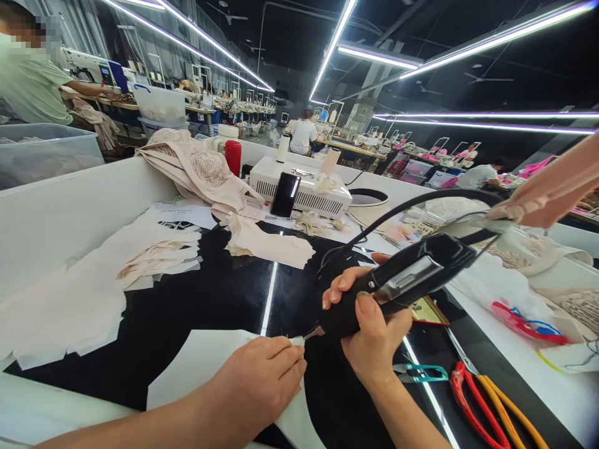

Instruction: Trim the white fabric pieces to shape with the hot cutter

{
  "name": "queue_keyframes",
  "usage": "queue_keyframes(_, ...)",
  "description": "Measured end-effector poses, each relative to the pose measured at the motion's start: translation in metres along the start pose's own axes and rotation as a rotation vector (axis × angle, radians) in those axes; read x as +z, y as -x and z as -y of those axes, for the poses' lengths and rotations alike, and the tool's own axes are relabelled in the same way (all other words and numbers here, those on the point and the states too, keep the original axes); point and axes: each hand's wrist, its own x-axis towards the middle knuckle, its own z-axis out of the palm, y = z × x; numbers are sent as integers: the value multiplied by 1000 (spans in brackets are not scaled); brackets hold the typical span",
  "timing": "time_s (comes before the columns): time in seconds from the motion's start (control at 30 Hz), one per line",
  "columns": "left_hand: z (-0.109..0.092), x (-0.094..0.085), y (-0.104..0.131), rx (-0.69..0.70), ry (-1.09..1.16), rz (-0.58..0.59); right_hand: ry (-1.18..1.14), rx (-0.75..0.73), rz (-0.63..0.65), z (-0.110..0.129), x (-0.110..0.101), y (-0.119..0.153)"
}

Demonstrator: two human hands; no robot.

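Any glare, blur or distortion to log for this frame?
Head view: ceiling lights glare white and mirror as streaks on the glossy black tabletop; same head view: picture edges look stretched, far workstations soft, black handheld tool fairly sharp.

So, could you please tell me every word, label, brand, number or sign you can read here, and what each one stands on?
None can be read with certainty.
White printed paper sheet: print too small and blurred.
Pale rectangular sign in the background: too blurred.
Small display on the blue-and-white sewing machine: too small.
Black handheld power tool in the right hand: no readable lettering.
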Motion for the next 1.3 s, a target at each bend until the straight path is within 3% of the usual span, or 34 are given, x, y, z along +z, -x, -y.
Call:
queue_keyframes(0.13,0,2,1,1,10,-21,-6,-7,6,0,-1,0)
queue_keyframes(0.33,0,4,5,39,-7,64,3,2,-12,2,0,-2)
queue_keyframes(0.63,0,2,3,-21,32,12,-31,-1,0,4,2,1)
queue_keyframes(0.83,0,3,8,17,3,102,-4,-2,5,1,-1,2)
queue_keyframes(1.3,0,1,2,16,-3,49,17,-2,-6,1,1,4)
